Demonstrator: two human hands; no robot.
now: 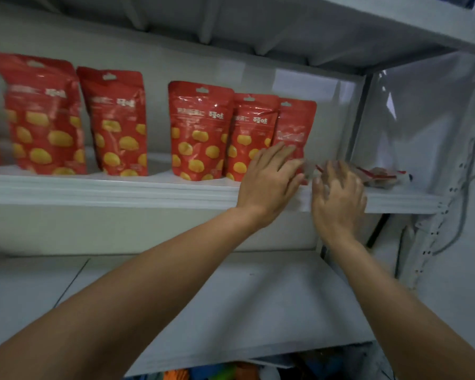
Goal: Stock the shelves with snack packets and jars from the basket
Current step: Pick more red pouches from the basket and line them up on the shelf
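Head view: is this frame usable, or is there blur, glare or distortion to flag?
Head view: motion blur smears the right hand and softens the print on the red pouches; the left hand is slightly sharper. Head view: light is dim and flat, with glare on the clear plastic sheet at right. Head view: wide-angle distortion bows the shelf edge.

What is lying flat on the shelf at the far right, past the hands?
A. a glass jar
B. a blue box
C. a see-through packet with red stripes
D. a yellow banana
C: a see-through plastic packet with red stripes lies flat on the white shelf, just right of the right hand, while the red stand-up pouches stand upright further left.
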